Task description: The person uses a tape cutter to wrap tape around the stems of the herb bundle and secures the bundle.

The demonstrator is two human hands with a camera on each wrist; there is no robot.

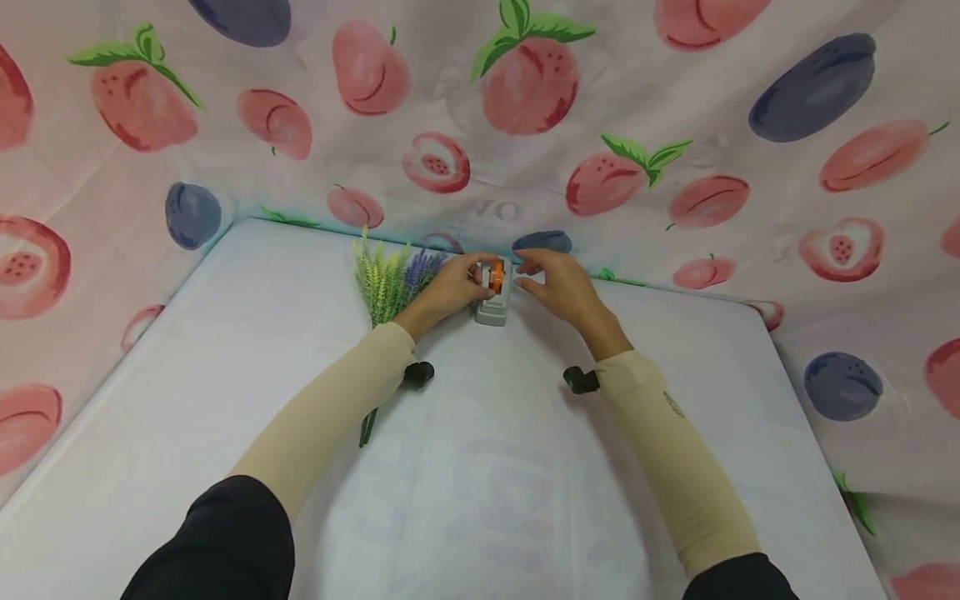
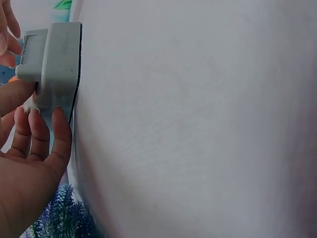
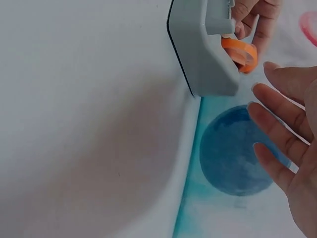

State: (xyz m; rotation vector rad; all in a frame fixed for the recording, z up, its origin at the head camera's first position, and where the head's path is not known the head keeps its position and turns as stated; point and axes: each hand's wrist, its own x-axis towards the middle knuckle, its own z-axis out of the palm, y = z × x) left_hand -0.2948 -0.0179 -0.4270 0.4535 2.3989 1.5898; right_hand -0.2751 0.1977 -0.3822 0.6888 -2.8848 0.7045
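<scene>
A grey tape dispenser [image 1: 491, 314] stands at the back of the white table. At its top is a roll of tape with an orange core [image 1: 497, 277]. My left hand [image 1: 452, 287] pinches this roll between thumb and fingers; in the left wrist view, other fingertips of the left hand [image 2: 32, 166] are right at the grey body [image 2: 62, 57]. On the other side, my right hand [image 1: 562, 287] hovers beside the dispenser with loosely bent fingers and nothing in them. The right wrist view shows its fingers [image 3: 280, 121] apart from the orange core [image 3: 242, 55].
Left of the dispenser lies a bunch of artificial lavender stems [image 1: 382, 283], yellow-green and purple, partly behind the left forearm. A fruit-printed cloth [image 1: 510, 175] rises along the table's back edge. The white table [image 1: 480, 467] stretches toward me.
</scene>
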